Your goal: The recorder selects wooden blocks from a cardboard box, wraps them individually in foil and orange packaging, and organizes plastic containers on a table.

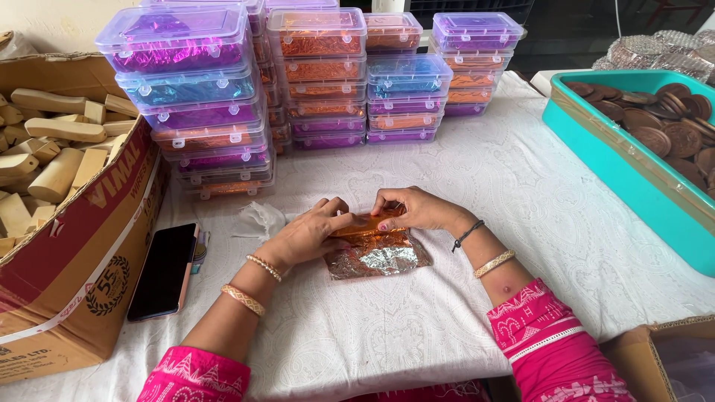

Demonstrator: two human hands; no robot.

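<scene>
Together, the left hand [309, 232] and right hand [417, 209] pinch an orange foil sheet [376, 249] on the table [477, 186], near the phone [162, 271].

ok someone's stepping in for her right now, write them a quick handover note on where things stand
Left hand: pressing the orange foil sheet over a small item, thumb and fingers on the fold.
Right hand: pinching the foil's upper edge.
The foil lies on the white tablecloth, silver side partly up, item only half covered.
Done: stacks of clear lidded boxes filled with coloured foil pieces stand behind.
Left: finish this wrap. Wooden blocks in the cardboard box at left and brown discs in the teal tray at right are unwrapped.
</scene>
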